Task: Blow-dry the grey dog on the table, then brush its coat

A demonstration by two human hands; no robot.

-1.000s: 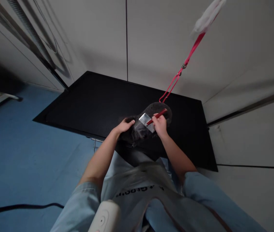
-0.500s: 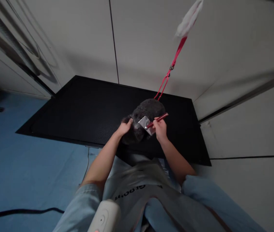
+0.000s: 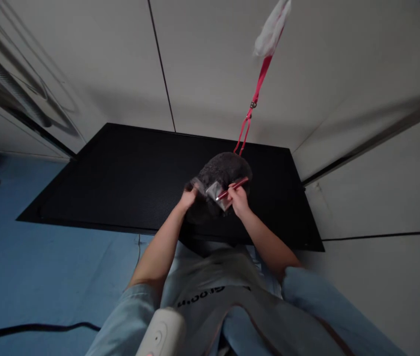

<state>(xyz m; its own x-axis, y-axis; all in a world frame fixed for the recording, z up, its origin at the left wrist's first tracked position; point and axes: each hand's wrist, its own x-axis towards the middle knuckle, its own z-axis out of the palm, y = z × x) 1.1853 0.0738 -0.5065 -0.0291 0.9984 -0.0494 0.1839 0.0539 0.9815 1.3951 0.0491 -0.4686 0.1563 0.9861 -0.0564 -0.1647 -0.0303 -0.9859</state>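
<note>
A small dark furry animal (image 3: 221, 170) sits on a black table mat (image 3: 128, 173), tied by a red leash (image 3: 255, 101) that runs up to the right. My right hand (image 3: 236, 199) is closed round the red handle of a slicker brush (image 3: 221, 191), whose metal pad rests against the fur. My left hand (image 3: 188, 198) grips the animal's near left side, fingers curled into the fur.
White wall panels (image 3: 213, 64) stand behind and to the right of the table. Blue floor (image 3: 27, 277) lies to the left, with a black cable (image 3: 35, 327) across it. A white device (image 3: 161, 333) hangs at my chest over a grey apron (image 3: 210, 291).
The view has shifted so the table and animal sit further left. The brush has moved slightly down and left over the fur, and my left hand has kept hold of the animal.
</note>
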